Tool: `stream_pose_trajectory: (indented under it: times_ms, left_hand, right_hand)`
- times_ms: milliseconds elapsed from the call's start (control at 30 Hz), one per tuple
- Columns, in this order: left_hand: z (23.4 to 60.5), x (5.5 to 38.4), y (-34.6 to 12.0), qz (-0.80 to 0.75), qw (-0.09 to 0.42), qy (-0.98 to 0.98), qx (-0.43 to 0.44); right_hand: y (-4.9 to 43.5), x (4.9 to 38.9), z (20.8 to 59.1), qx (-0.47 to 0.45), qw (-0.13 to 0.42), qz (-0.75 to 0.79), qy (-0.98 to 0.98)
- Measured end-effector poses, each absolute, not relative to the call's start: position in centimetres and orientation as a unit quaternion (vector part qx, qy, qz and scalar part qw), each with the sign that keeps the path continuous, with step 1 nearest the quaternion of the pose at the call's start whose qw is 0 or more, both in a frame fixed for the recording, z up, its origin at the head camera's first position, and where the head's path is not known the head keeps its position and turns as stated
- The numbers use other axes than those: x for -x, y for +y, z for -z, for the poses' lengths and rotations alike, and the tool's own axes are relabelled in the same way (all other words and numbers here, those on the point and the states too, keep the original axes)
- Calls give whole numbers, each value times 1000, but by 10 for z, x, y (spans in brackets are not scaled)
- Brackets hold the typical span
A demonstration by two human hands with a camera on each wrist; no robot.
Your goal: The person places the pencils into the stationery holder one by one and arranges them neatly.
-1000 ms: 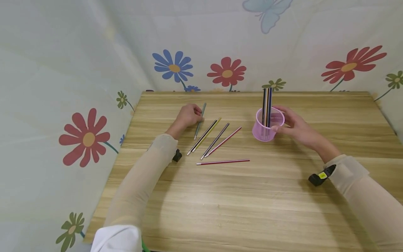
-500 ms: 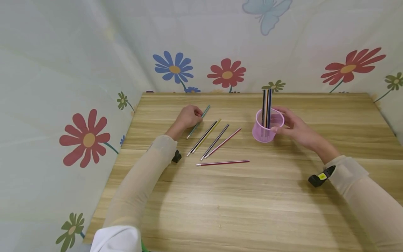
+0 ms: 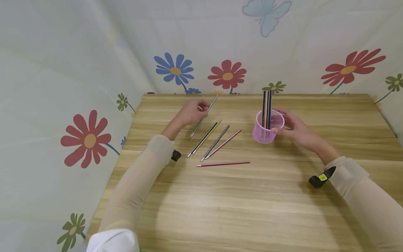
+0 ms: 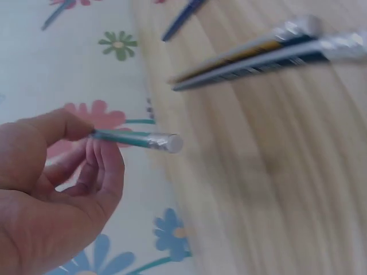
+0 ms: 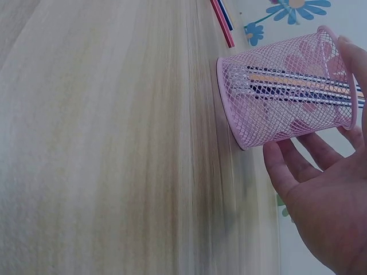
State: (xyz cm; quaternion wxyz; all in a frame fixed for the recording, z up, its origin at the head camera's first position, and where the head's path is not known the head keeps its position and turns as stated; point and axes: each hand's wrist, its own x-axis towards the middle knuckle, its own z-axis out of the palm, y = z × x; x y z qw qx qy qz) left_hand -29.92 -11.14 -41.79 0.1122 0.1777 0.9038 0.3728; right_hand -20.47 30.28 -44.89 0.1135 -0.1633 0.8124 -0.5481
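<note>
Between thumb and fingertips my left hand (image 3: 192,112) pinches a teal pencil (image 3: 213,102), its eraser end pointing toward me. In the left wrist view the pencil's silver ferrule and white eraser (image 4: 172,143) stick out past the thumb. My right hand (image 3: 297,129) holds the pink mesh pencil cup (image 3: 262,134) by its right side, thumb at the rim. Several dark and orange-striped pencils (image 3: 267,108) stand upright in the cup, and their eraser ends (image 5: 239,79) show through the mesh at its bottom.
On the wooden table (image 3: 252,203) a black pencil (image 3: 203,138) and a yellow pencil (image 3: 211,133) lie side by side. Right of them are a dark blue pencil (image 3: 217,140) and a red pencil (image 3: 225,142). Another red pencil (image 3: 223,163) lies nearer me. A flowered cloth (image 3: 189,35) hangs behind.
My left hand has pinched the teal pencil and raised it, moving slightly right and away from me; the pencil has turned to slant rightward. The right hand and cup stay put.
</note>
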Motion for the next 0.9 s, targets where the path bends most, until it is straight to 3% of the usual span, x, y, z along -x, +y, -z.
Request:
stream_pose_trajectory:
  times_ms: [467, 900]
  left_hand:
    - [370, 265, -73, -437, 87, 843, -301]
    - [330, 245, -29, -528, 73, 780, -327]
  right_hand:
    - [303, 206, 453, 177, 105, 559, 803]
    - [302, 203, 450, 172, 110, 553, 808]
